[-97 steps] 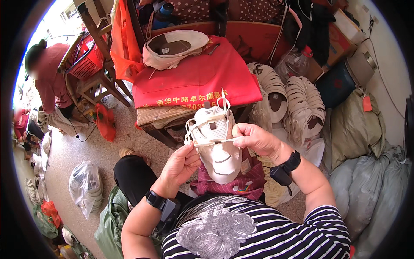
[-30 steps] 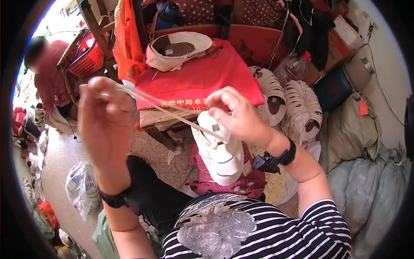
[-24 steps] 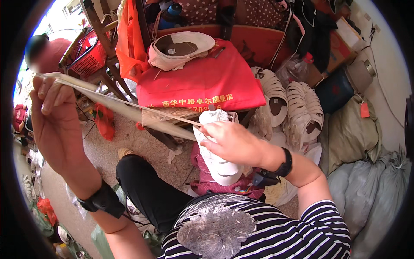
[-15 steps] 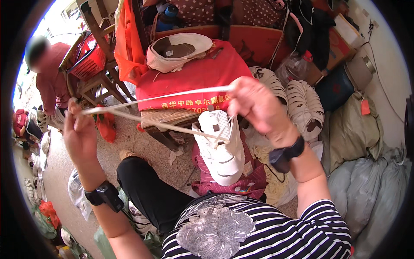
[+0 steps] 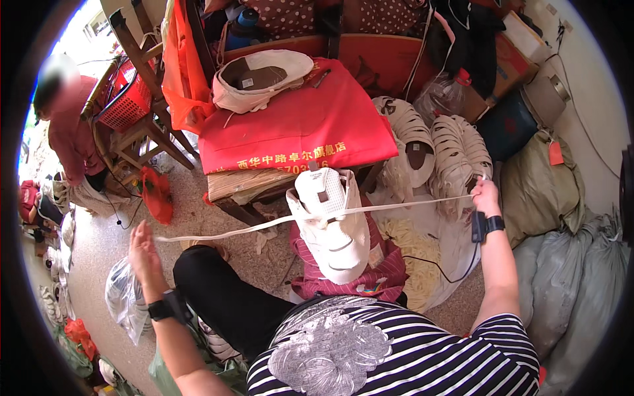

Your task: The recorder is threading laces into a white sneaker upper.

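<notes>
A white shoe [image 5: 335, 244] stands upright on a maroon striped cloth [image 5: 389, 274] in front of my lap, its toe toward me. A white shoelace [image 5: 257, 228] crosses the shoe's front and stretches out to both sides. On the right, my right hand [image 5: 487, 196] is closed around one end and draws it taut past the shoe. My left hand [image 5: 145, 256] is raised at the left with fingers stretched out. Just beside it the lace's other end hangs in the air, apart from the fingers.
A low wooden table [image 5: 228, 188] under a red cloth [image 5: 290, 125] bears another white shoe [image 5: 261, 79]. Several laced shoes [image 5: 460, 155] lie at the right, above a pile of pale laces [image 5: 413, 251]. Grey sacks [image 5: 568, 290] line the right side. A person [image 5: 69, 132] bends at the far left.
My hands have moved down and apart, the right one far to the right. The lace has gone from a raised loop to one line across the shoe, and its left end has left my left fingers.
</notes>
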Motion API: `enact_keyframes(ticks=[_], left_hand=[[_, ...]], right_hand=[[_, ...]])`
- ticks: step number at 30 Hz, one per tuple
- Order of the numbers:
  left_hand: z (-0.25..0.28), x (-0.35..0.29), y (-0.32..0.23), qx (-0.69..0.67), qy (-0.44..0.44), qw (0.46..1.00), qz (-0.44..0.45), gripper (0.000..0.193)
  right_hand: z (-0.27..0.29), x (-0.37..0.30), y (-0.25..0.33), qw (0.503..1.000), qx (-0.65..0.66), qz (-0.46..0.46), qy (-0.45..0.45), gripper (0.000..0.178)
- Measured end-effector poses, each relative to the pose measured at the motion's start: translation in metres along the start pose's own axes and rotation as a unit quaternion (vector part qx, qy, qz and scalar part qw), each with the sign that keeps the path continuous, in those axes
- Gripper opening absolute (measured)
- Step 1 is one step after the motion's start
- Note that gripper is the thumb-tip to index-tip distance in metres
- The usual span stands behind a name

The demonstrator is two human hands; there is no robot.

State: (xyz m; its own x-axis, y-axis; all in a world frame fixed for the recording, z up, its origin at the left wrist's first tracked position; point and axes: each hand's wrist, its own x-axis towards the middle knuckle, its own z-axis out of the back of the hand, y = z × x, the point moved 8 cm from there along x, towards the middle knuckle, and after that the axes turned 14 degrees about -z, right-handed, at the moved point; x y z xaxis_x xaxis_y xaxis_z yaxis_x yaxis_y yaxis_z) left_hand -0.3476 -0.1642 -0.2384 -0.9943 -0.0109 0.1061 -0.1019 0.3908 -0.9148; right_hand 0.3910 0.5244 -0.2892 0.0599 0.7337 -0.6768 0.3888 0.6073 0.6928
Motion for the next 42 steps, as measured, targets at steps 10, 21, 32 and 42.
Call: enact_keyframes(ticks=[10, 21, 32, 42], left_hand=[[-0.244, -0.234, 0.037, -0.025, 0.349, 0.927, 0.135, 0.021], [-0.254, -0.289, 0.050, 0.123, 0.468, 0.858, 0.173, 0.022], [-0.252, -0.294, 0.047, 0.122, 0.439, 0.868, 0.197, 0.026], [-0.254, -0.294, 0.050, 0.118, 0.441, 0.861, 0.224, 0.025]], right_hand=[[-0.222, -0.246, -0.197, 0.836, -0.400, 0.010, 0.376, 0.017], [-0.225, -0.295, -0.205, 0.718, -0.546, 0.170, 0.396, 0.021], [-0.229, -0.289, -0.211, 0.696, -0.553, 0.184, 0.420, 0.024], [-0.242, -0.280, -0.226, 0.673, -0.550, -0.006, 0.495, 0.022]])
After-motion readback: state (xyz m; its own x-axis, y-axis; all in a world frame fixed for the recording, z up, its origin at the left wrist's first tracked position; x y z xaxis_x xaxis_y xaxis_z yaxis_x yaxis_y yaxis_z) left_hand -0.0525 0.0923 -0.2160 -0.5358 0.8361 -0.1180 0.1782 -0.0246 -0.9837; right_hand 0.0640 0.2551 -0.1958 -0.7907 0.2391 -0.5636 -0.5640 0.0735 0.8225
